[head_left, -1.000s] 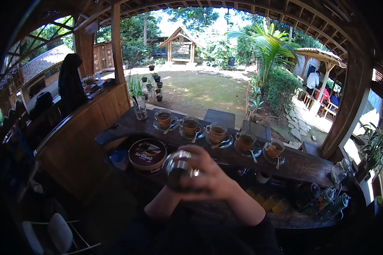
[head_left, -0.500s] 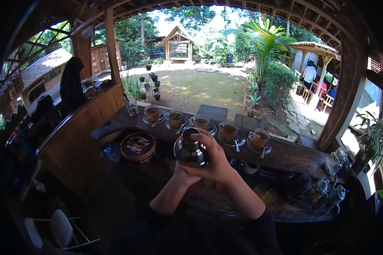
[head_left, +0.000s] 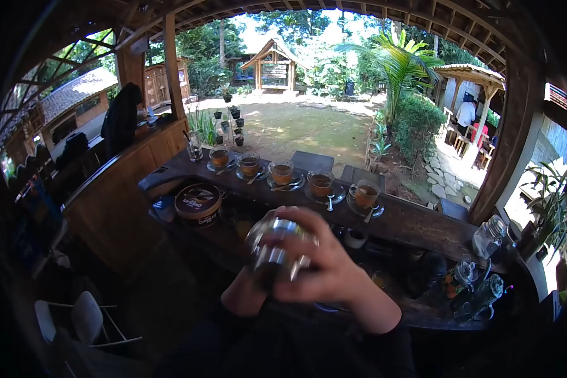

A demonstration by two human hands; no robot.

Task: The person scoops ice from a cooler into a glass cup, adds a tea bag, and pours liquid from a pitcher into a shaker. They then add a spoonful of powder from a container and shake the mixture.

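Note:
A shiny metal cocktail shaker [head_left: 272,253] is held between my two hands above the near side of the counter. It is tilted, its narrower end pointing down towards me, and blurred by motion. My right hand [head_left: 318,261] is closed around its right side. Behind and below it is my left hand [head_left: 246,291], with its fingers mostly hidden by the shaker. Beyond the hands, several glass cups of amber drink [head_left: 282,171] stand on saucers with spoons along the raised counter ledge [head_left: 416,232].
A round brown ice-cream tub [head_left: 198,205] sits left of my hands. Glass jars [head_left: 490,236] and bottles stand at the right end. A glass with stirrers [head_left: 194,151] is at the far left. A person in dark clothing [head_left: 121,116] is by the wooden side counter; a chair [head_left: 87,318] stands lower left.
The shaker has gone from upright to tipped towards me, moving slightly down. My right hand has turned with it, and the left is now more hidden. The view has shifted slightly.

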